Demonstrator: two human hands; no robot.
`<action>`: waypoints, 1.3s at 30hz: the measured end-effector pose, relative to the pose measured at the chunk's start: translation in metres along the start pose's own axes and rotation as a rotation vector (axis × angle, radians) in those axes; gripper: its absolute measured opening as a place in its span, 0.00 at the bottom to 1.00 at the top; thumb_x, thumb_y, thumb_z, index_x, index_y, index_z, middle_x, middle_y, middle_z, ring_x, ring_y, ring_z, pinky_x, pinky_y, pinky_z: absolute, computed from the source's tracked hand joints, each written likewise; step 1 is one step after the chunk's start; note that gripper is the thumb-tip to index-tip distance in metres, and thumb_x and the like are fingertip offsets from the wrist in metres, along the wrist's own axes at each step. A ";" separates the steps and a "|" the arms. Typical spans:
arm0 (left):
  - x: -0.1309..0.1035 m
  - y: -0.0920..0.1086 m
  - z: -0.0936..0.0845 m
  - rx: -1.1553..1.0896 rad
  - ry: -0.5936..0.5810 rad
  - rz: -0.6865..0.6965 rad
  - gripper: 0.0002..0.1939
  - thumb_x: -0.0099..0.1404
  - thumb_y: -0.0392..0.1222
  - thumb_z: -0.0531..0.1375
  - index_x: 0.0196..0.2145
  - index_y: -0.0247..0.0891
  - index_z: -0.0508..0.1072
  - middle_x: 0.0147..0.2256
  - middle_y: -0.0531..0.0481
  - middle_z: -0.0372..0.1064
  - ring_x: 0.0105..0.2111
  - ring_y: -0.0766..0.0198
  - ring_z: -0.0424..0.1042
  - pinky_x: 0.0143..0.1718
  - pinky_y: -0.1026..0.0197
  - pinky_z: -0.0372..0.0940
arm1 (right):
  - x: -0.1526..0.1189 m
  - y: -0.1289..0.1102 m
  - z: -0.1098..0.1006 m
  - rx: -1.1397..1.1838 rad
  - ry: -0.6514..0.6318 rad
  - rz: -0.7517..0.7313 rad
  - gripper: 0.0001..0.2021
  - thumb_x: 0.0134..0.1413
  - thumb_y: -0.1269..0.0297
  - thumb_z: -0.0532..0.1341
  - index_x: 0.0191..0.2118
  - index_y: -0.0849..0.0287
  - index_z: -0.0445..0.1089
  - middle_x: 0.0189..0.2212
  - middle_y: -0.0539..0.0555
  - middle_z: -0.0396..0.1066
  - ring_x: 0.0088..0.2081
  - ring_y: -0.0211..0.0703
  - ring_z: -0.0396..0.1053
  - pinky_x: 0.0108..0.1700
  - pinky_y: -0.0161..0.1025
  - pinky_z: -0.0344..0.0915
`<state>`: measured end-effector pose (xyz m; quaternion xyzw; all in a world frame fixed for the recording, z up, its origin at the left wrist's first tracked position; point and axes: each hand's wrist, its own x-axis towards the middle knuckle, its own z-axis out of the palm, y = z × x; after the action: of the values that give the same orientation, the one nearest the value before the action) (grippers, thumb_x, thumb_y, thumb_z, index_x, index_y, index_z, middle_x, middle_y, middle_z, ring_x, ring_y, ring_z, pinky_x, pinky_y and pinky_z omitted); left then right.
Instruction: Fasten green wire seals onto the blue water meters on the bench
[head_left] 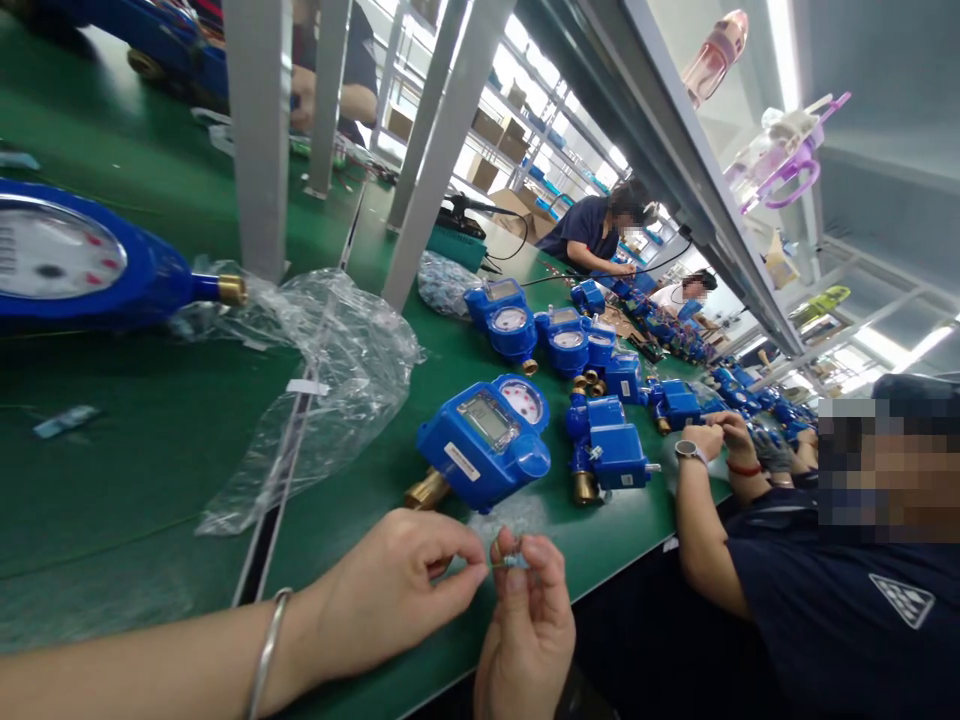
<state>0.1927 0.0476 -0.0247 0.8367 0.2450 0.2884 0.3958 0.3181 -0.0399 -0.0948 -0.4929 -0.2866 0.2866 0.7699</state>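
My left hand (390, 590), with a bracelet at the wrist, pinches the end of a thin yellow-green wire (495, 566) between thumb and forefinger. Just right of it, my right hand (525, 635) has its fingers closed on a small light-blue tag (514, 561), from which the wire comes. Beyond both hands lies a blue water meter (480, 450) with a grey display, a round dial and a brass end; neither hand touches it.
Crumpled clear plastic (337, 370) and another tag (66, 421) lie left on the green table (187, 420). A large blue meter (142, 265) is at far left. Metal posts (259, 140) rise behind. More meters (615, 445) stand right, beside a co-worker's arm (701, 520).
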 end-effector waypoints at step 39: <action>-0.002 -0.006 -0.001 0.127 0.135 0.262 0.04 0.65 0.35 0.57 0.33 0.40 0.72 0.31 0.55 0.67 0.36 0.65 0.65 0.45 0.60 0.55 | -0.003 -0.011 -0.005 -0.312 -0.181 -0.239 0.08 0.50 0.71 0.65 0.37 0.54 0.72 0.37 0.51 0.70 0.42 0.41 0.70 0.44 0.37 0.69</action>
<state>0.1892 0.0502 -0.0291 0.8635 0.1775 0.3772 0.2839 0.3211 -0.0488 -0.0870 -0.5408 -0.4520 0.1887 0.6838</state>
